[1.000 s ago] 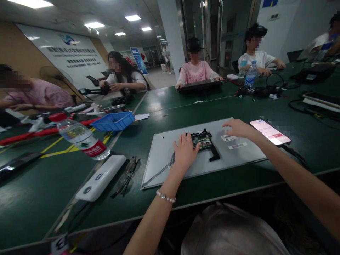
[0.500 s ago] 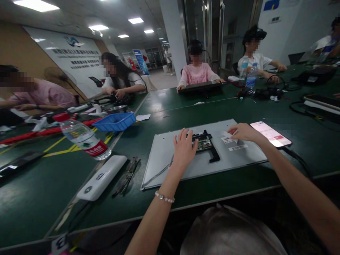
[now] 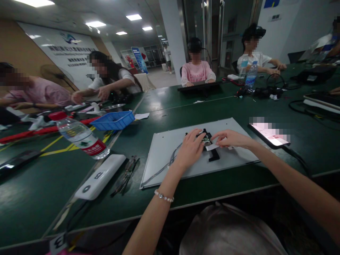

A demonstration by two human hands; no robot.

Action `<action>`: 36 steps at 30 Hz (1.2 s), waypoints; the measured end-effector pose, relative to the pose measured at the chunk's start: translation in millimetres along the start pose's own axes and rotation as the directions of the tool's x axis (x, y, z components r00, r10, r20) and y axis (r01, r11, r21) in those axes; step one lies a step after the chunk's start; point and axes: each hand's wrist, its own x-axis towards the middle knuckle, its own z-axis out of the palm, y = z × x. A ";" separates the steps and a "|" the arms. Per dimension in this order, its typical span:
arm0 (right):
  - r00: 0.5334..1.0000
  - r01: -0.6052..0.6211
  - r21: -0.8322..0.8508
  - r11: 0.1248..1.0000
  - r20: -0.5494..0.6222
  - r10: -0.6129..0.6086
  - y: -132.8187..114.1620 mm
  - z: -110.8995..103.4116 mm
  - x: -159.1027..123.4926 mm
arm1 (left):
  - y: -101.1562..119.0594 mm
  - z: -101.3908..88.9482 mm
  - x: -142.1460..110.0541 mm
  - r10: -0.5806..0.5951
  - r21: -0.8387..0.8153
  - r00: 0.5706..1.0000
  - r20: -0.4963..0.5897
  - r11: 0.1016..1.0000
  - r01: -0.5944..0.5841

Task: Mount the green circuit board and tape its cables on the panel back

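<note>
On the table lies a flat grey panel (image 3: pixel 159 166), apparently the back of a screen, with a small green circuit board (image 3: pixel 206 140) in a black bracket (image 3: pixel 214 155) on it. My left hand (image 3: pixel 190 147) rests over the board and bracket, fingers stretched and hiding much of both. Close to the board's right side is my right hand (image 3: pixel 227 139), its index finger extended toward it. A small white paper piece (image 3: pixel 211 146) is pinched in the right hand. Grey cables (image 3: pixel 164 167) run from under my left hand to the panel's left corner.
Right of the panel is a lit phone (image 3: pixel 269 134) with a cable. To the left are glasses (image 3: pixel 124 176), a white power bank (image 3: pixel 101 177), a tilted water bottle (image 3: pixel 82 136) and a blue bin (image 3: pixel 114 121). Several people sit around the table.
My right hand has moved left from the panel's right part to the board, with the white paper piece. My left hand has shifted slightly and covers more of the board.
</note>
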 end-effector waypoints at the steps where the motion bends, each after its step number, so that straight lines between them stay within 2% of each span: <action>1: 1.000 0.006 0.008 1.000 0.002 -0.006 -1.1 2.1 0.0 | 0.6 -0.6 0.0 0.031 -0.018 0.999 0.012 0.999 -0.031; 5: 0.999 0.020 0.058 0.998 0.037 -0.022 -5.6 8.9 -3.3 | 2.6 0.1 0.1 0.180 -0.110 0.980 0.089 0.979 -0.170; 8: 0.999 0.019 0.099 0.995 0.046 -0.024 -7.4 12.1 -6.2 | 4.1 4.0 0.4 0.242 -0.156 0.960 0.140 0.963 -0.220; 14: 0.997 -0.070 0.112 0.991 0.030 0.067 4.0 1.7 -4.8 | 5.2 8.6 1.5 0.205 -0.190 0.946 0.252 0.969 -0.160; 19: 0.996 -0.084 0.086 0.993 0.038 0.081 9.3 -8.4 -2.7 | 5.1 8.1 1.2 0.211 -0.189 0.947 0.240 0.968 -0.168; 24: 0.996 -0.063 0.107 0.992 0.076 0.055 4.7 -2.2 -6.1 | 5.6 10.1 -1.1 0.222 -0.161 0.946 0.238 0.969 -0.187; 27: 0.998 -0.041 0.049 0.998 0.057 0.038 6.1 -1.7 -5.4 | 5.7 11.6 -1.1 0.243 -0.143 0.939 0.243 0.966 -0.213; 32: 0.993 0.041 -0.207 0.978 -0.101 -0.063 8.2 -7.8 -1.0 | 5.5 13.7 -0.1 0.223 -0.127 0.942 0.252 0.972 -0.196; 34: 0.991 0.082 -0.247 0.966 -0.082 -0.105 6.4 -7.0 -0.9 | 5.2 14.6 0.2 0.236 -0.137 0.941 0.240 0.968 -0.208; 36: 0.991 0.129 -0.240 0.962 -0.011 -0.136 4.3 -4.0 -1.9 | 4.8 15.2 0.7 0.255 -0.151 0.940 0.229 0.963 -0.224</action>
